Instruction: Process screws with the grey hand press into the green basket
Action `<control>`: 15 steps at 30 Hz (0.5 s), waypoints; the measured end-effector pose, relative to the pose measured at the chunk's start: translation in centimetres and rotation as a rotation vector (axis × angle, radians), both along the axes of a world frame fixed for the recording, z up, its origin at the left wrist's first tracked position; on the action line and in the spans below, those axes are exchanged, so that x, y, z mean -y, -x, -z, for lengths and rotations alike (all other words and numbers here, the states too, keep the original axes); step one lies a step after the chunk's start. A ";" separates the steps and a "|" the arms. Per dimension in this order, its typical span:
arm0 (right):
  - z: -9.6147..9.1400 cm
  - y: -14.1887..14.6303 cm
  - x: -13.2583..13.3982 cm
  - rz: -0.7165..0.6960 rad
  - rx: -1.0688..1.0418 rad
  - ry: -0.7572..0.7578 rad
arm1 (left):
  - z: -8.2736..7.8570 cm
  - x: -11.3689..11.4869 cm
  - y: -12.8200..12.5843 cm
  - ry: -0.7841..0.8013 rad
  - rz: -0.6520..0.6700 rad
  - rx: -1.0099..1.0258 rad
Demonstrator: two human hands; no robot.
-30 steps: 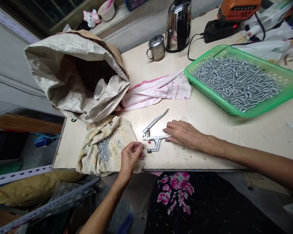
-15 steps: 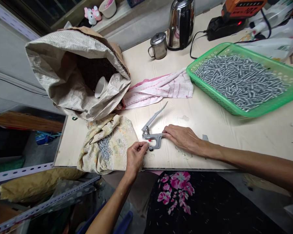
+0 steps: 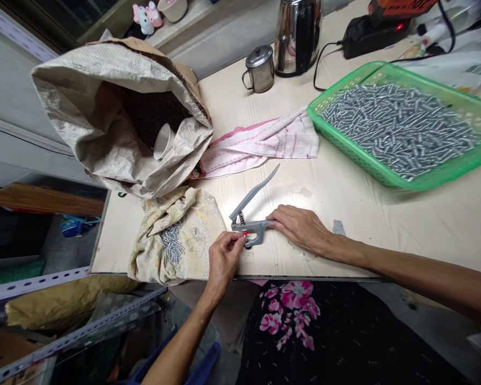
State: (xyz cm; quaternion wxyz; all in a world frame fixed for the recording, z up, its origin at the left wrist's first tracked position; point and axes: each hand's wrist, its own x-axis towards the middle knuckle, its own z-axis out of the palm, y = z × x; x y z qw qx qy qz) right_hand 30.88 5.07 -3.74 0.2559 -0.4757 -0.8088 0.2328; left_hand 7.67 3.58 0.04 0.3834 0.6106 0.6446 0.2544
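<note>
Grey snap pliers (image 3: 258, 233) lie on the table, with the long upper handle raised, a coil spring at the hinge and a small red piece in the jaw. My right hand (image 3: 300, 227) is closed round the end of the lower handle. At the jaw opening, my left hand (image 3: 225, 255) pinches with thumb and forefinger; what is between the fingertips is too small to make out. Left of that hand, a pile of small silvery metal pieces (image 3: 172, 243) rests on a crumpled floral cloth (image 3: 202, 227).
A green basket (image 3: 363, 166) full of similar metal pieces stands at the right. An open woven sack (image 3: 116, 155) with a white cup (image 3: 164, 141) in it is at the left. Behind lie a pink-and-white towel (image 3: 264, 141), a lidded metal mug (image 3: 260, 72) and a kettle (image 3: 296, 40).
The view has shifted slightly. My left fingertips stay at the jaw, a touch nearer the red piece. My right hand keeps its hold, and the pliers' upper handle is still raised.
</note>
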 end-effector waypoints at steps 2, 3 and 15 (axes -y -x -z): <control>0.2 0.0 0.0 0.001 -0.007 -0.009 | -0.1 -0.1 0.0 -0.001 0.027 -0.015; 0.3 0.0 0.0 0.000 -0.009 -0.019 | -0.1 -0.1 0.0 0.011 0.033 -0.014; 1.3 0.1 -0.1 0.009 0.035 -0.106 | 0.5 0.5 -0.4 0.253 -0.113 0.202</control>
